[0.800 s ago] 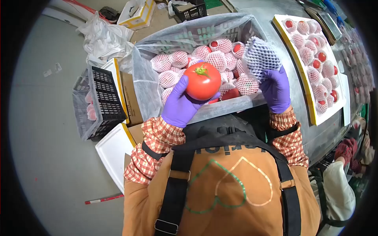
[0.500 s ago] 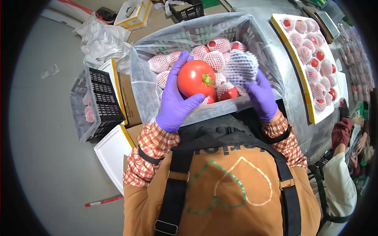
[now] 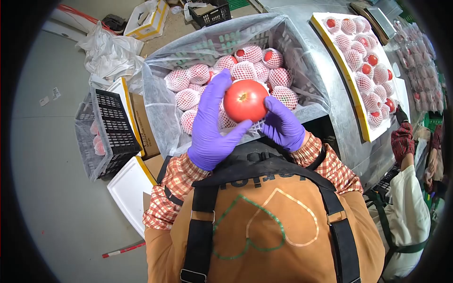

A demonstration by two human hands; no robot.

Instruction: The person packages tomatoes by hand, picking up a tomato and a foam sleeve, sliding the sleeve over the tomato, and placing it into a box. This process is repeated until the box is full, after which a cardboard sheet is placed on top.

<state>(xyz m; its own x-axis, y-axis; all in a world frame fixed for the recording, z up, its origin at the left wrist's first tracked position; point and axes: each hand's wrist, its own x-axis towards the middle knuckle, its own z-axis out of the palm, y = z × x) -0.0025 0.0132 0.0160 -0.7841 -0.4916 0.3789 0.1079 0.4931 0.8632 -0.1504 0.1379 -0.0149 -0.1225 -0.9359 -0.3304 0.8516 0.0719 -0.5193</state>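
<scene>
A large red tomato (image 3: 246, 100) is held over the near part of a lined crate (image 3: 158, 101). My left hand (image 3: 212, 125), in a purple glove, grips its left side with thumb and fingers. On the right, my right hand (image 3: 283, 126) has its thumb against the tomato, its fingers partly hidden below. A white foam net (image 3: 257, 125) shows in part under the tomato, by my right hand. Several tomatoes in foam nets (image 3: 244, 71) lie in the crate behind.
A yellow-edged white box (image 3: 317, 29) of netted tomatoes stands on the metal table (image 3: 342, 120) at right. A co-worker's sleeve (image 3: 406, 207) is at far right. Left are a black crate (image 3: 118, 125), white lid (image 3: 130, 191) and crumpled plastic (image 3: 111, 54).
The tomato has turned, its green stem no longer showing, and sits slightly lower right. My right hand has brought the foam net down and in, under the tomato. The view has shifted a little.
</scene>
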